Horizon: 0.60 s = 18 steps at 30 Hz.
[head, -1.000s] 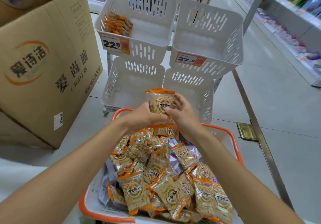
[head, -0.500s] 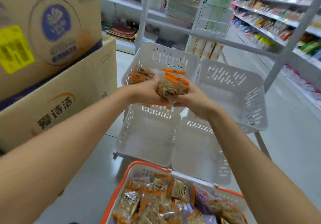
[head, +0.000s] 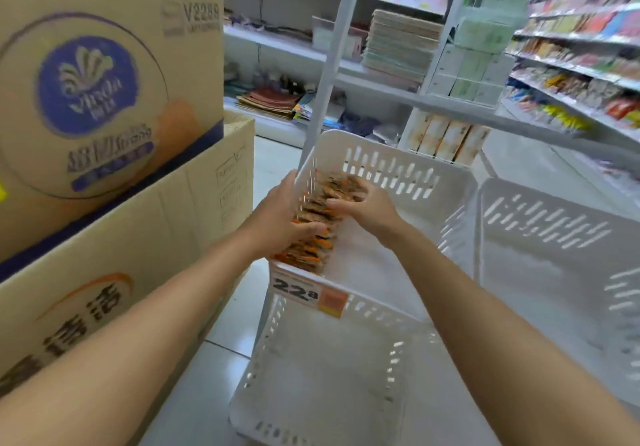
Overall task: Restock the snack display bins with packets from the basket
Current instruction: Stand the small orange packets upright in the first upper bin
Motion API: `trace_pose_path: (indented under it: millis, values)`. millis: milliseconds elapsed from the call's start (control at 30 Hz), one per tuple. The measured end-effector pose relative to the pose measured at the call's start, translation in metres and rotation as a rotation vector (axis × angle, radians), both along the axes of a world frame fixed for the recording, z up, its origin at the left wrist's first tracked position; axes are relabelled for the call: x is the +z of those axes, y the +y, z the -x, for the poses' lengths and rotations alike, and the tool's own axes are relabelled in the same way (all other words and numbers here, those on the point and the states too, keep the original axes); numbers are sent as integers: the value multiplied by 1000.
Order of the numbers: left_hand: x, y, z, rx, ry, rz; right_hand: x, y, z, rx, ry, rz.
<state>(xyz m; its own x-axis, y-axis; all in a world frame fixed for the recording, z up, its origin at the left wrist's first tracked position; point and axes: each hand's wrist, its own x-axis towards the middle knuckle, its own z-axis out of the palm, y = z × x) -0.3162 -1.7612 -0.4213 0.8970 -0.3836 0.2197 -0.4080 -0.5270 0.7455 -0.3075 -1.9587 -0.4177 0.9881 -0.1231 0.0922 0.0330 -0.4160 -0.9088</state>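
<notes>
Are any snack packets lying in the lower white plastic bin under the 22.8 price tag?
No, the lower white plastic bin shows a bare floor; the orange-edged snack packets sit in the upper white bin.

You've got a smooth matt white plastic bin [head: 398, 175] here, glossy film packets [head: 311, 255] inside; at nine o'clock, dull brown cardboard boxes [head: 173, 203]; shiny floor tiles [head: 225, 324] below.
</notes>
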Motion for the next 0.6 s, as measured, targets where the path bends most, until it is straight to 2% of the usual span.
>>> trace_pose_path:
  millis: [100,200,367,467,533,600]
  values:
    - [-12,1,-7,-26,-32,79,-4,-9,-4,48,61,-12]
    - [-16,0,-12,-25,-19,125,-6,-9,-9,39,23,48]
    - [-19,0,-13,-28,17,147,-10,5,-17,19,31,-36]
    - [-16,1,-8,18,26,103,-6,2,-4,16,30,9]
    - [-13,1,1,137,6,3,-1,1,10,-48,-10,83]
    - [-6,1,20,225,-105,-104,4,1,33,-118,-75,187]
